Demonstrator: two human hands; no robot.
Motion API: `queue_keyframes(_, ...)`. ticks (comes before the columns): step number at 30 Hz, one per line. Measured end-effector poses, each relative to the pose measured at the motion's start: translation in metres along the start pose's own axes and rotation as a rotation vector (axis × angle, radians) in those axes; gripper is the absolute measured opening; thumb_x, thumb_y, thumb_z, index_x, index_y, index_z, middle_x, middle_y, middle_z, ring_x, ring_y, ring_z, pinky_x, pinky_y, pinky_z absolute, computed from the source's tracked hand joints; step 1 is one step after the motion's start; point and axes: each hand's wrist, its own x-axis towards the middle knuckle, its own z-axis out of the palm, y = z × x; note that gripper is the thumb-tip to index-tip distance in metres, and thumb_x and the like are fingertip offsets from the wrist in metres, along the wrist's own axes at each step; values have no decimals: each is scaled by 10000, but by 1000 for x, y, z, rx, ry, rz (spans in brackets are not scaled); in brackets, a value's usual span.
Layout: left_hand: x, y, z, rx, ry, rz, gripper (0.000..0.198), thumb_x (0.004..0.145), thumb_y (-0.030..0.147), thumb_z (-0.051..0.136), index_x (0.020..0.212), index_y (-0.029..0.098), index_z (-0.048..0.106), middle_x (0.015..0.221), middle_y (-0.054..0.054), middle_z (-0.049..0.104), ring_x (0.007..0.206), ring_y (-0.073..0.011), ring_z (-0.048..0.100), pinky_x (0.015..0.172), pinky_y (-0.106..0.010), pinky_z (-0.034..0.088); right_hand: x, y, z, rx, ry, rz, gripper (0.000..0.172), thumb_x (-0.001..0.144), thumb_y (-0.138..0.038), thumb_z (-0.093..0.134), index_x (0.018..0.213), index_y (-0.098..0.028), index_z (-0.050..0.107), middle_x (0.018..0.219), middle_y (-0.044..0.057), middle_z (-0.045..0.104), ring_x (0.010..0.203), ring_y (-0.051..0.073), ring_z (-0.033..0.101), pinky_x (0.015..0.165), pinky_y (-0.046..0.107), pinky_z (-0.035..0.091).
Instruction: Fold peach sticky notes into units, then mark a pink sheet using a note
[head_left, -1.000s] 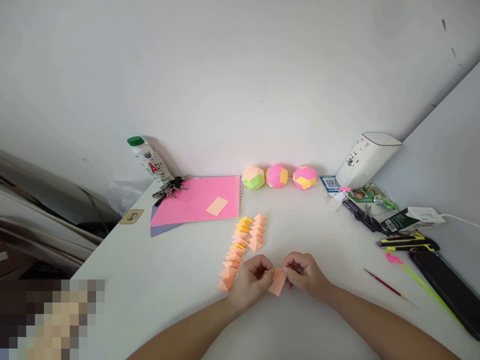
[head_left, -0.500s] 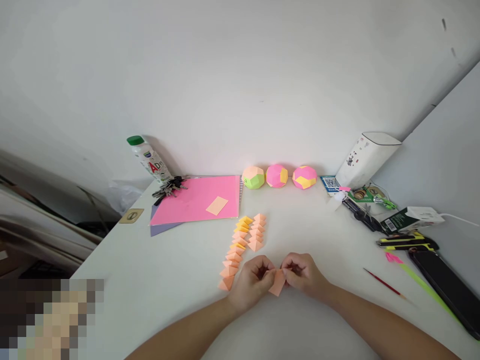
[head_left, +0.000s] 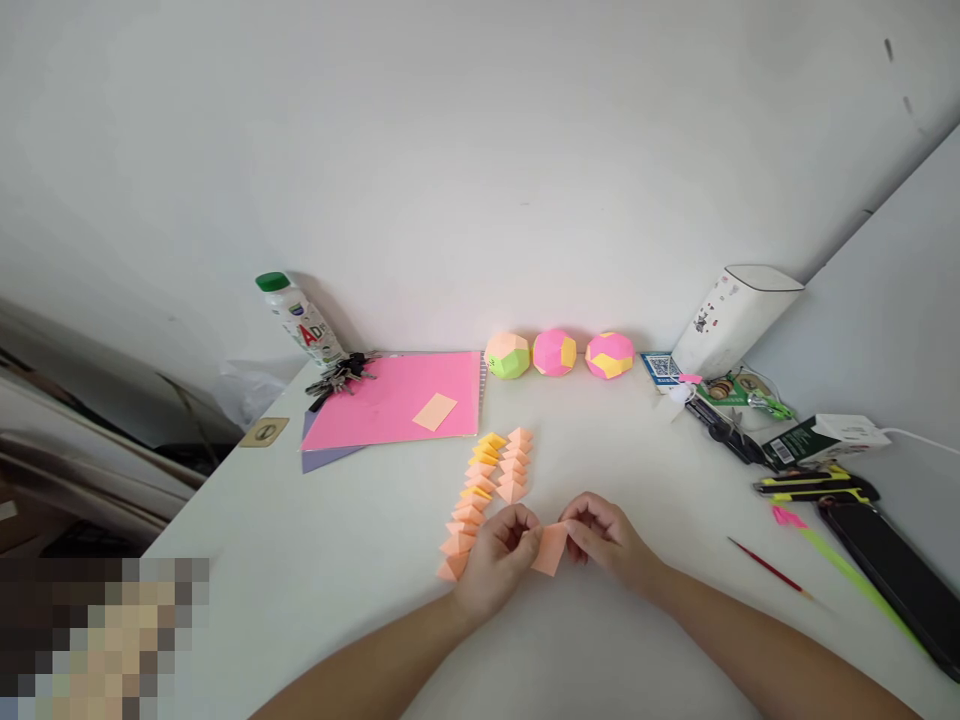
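My left hand [head_left: 495,560] and my right hand [head_left: 609,540] both pinch a small peach paper piece [head_left: 551,550] between them, just above the white table [head_left: 300,570]. The fingers of both hands are curled on its edges. Right behind my left hand run two rows of folded peach and yellow paper units [head_left: 487,485], laid one over the other. Three paper balls [head_left: 555,353] in pink, yellow and green sit in a line at the wall.
A pink sheet [head_left: 390,400] with a peach slip lies back left, beside keys [head_left: 337,375] and a bottle [head_left: 300,320]. To the right are a white container [head_left: 731,315], a green box [head_left: 802,443], a knife [head_left: 814,487], a phone [head_left: 892,575] and a red stick [head_left: 769,568].
Both hands have lifted slightly and moved a little away from me with the peach piece. The piece now shows more of its flat face between the fingers.
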Motion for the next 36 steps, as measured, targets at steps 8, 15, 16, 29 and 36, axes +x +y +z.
queue_keyframes(8, -1, 0, 1, 87, -44, 14, 195, 786, 327, 588, 691, 179, 503, 615, 36, 442, 565, -100, 380, 522, -217, 310, -1, -1, 1, -83, -12, -12, 258, 855, -416, 579, 745, -185, 543, 599, -23, 552, 546, 118, 527, 531, 248, 436)
queue_keyframes(15, 1, -5, 0, 9, 17, 10, 351, 818, 524, 559, 785, 178, 516, 665, 27, 455, 578, -98, 395, 526, -208, 338, -1, 3, 0, 8, 8, 49, 269, 834, -451, 606, 853, -204, 500, 670, -31, 566, 578, 118, 556, 548, 243, 443)
queue_keyframes(16, 0, -6, 0, 0, 24, 22, 360, 820, 536, 555, 797, 179, 517, 674, 24, 460, 584, -100, 398, 528, -208, 344, -1, 3, 0, -12, 3, 49, 272, 830, -447, 614, 828, -201, 499, 647, -33, 563, 571, 119, 556, 544, 240, 437)
queue_keyframes(29, 2, -5, -2, -190, 10, 44, 291, 756, 443, 692, 866, 186, 613, 764, 1, 534, 709, -121, 481, 651, -247, 412, 0, 6, -3, -85, -33, 50, 337, 864, -465, 542, 683, -190, 468, 573, -48, 433, 511, 91, 398, 487, 222, 331)
queue_keyframes(36, -2, 2, -1, -110, -201, -41, 392, 763, 384, 701, 1085, 193, 584, 776, 0, 540, 690, -117, 506, 608, -244, 399, 1, 0, -3, -116, -39, 30, 328, 865, -415, 549, 653, -176, 477, 588, -50, 385, 532, 86, 339, 496, 225, 273)
